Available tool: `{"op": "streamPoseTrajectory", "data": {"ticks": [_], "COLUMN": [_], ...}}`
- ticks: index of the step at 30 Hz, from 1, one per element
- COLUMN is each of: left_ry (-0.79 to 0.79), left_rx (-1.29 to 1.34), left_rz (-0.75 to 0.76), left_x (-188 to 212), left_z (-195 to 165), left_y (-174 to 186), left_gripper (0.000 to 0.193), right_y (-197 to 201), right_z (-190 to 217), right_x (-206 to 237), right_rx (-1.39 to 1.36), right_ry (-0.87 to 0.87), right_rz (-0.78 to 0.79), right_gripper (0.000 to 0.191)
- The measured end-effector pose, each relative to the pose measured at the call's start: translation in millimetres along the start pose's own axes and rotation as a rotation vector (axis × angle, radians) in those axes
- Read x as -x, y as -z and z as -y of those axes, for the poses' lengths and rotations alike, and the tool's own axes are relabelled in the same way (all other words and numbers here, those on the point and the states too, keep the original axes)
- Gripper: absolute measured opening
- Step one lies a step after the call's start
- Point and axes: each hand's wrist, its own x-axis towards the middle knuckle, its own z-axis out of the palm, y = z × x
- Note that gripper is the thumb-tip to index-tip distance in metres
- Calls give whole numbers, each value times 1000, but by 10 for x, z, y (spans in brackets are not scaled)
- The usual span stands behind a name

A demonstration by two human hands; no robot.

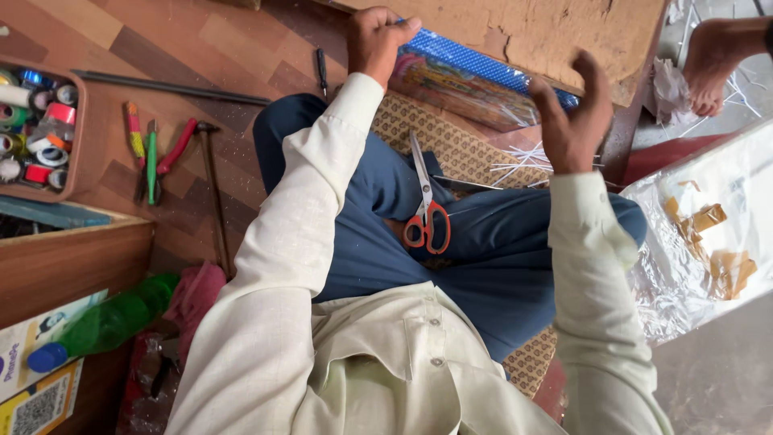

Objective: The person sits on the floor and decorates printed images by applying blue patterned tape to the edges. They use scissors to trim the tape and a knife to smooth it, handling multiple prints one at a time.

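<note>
The left hand (378,36) is curled closed on the near end of a blue dotted roll of wrapping film (483,60), which lies along the near edge of a worn brown board (547,32), touching a flat printed packet (459,89) just beside it. The right hand (576,113) hovers apart from the roll, its fingers bent but spread, gripping nothing.

The roll looks light and thin-skinned — glossy film that would likely be slippery and crease if pinched at mid-length. The end, where the left hand has it, seems the firmer place to hold; a second hold at the far end would probably keep it from sagging or unrolling.

Red-handled scissors (425,209) rest on the person's lap, blades pointing toward the board, with thin white strips (523,161) scattered on the patterned mat (459,145) near the right wrist. On the wooden floor (201,48) lie pliers (165,157) and a hammer (213,193); a tray of tape rolls (40,121) sits at the left edge — a green bottle (105,322) below it.
</note>
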Motion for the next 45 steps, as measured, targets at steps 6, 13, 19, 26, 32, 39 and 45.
{"op": "streamPoseTrajectory", "data": {"ticks": [6,13,19,26,32,39,45], "left_ry": [45,25,-1,182,-860,-919,-637], "left_rx": [-19,-164,-219,-493,-717,-751,-734], "left_rz": [-40,-98,-127,-183,379,471,561], "left_x": [2,-33,-28,-13,582,520,413], "left_z": [19,51,76,-176,-362,-251,-313], "left_y": [-52,-52,-100,42,-447,-523,-682], "left_gripper": [29,30,30,36,14,22,25], "right_y": [-346,-432,-438,-446,-451,-609,-654], "right_z": [179,202,212,248,121,-172,-2], "right_x": [-624,-687,-764,-749,-740,-694,-492], "right_rx": [-29,-68,-15,-37,-125,40,210], "right_ry": [-40,-204,-255,-209,-175,-33,110], "right_rz": [489,471,487,484,506,453,104], "right_gripper": [40,33,35,31,26,30,17]}}
